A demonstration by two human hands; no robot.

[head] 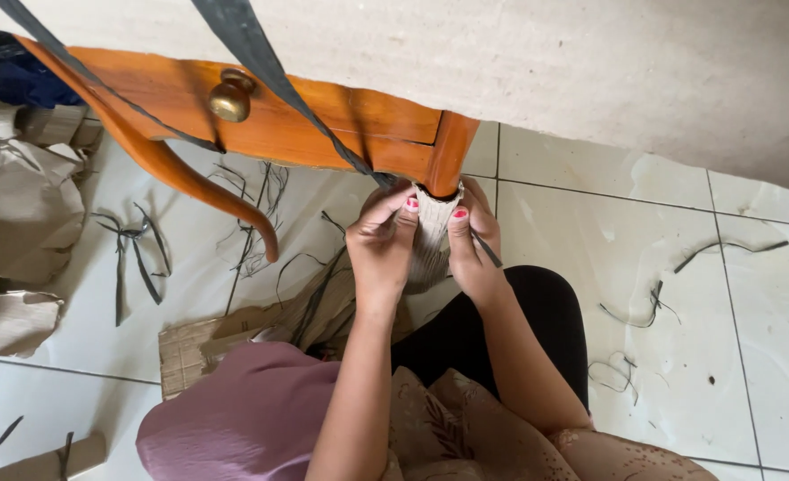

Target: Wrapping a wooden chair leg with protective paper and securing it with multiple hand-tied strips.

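Note:
My left hand (379, 245) and my right hand (472, 240) press a strip of ribbed cardboard wrap (430, 236) around the curved orange wooden table leg (450, 151). The thumbs face each other across the wrap, fingers curled behind it. A dark plastic strap (261, 58) runs down from the top of the view to the leg, and its short end (486, 250) sticks out by my right fingers. The table's drawer front (305, 120) carries a round brass knob (231, 95). The leg's lower part is hidden behind the wrap and my hands.
A second curved wooden leg (189, 178) sweeps down at left. Crumpled brown paper (16, 214) lies at far left, cardboard pieces (194, 352) near my knee. Cut dark strap scraps (136, 249) litter the white tiled floor (679, 294). A cardboard-covered tabletop (590, 62) fills the top.

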